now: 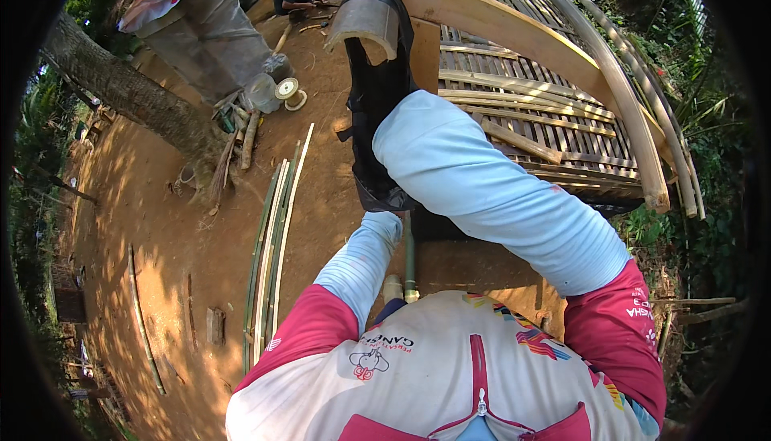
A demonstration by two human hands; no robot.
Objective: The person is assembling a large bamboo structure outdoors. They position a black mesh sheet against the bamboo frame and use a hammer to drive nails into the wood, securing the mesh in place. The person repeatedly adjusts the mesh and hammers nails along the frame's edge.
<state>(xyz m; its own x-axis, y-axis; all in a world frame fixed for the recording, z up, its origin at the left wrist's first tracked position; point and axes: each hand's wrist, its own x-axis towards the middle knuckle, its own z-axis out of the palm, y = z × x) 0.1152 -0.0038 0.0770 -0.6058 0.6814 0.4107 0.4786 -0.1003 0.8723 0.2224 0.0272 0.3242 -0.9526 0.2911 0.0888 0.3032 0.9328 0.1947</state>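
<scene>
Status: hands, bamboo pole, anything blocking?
Both hands hidden behind sleeves and black bag. Green bamboo pole upright below left sleeve. Right sleeve blocks view.

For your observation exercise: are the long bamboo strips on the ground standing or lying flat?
Lying flat: the bamboo strips rest lengthwise, side by side, on the bare dirt ground.

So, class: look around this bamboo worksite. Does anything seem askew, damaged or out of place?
Nothing looks damaged. One oddity: a black bag hangs by its strap from the cut end of a thick bamboo post. The long split bamboo strips lie in a tidy bundle on the dirt ground. Both hands are hidden behind the sleeves.
</scene>
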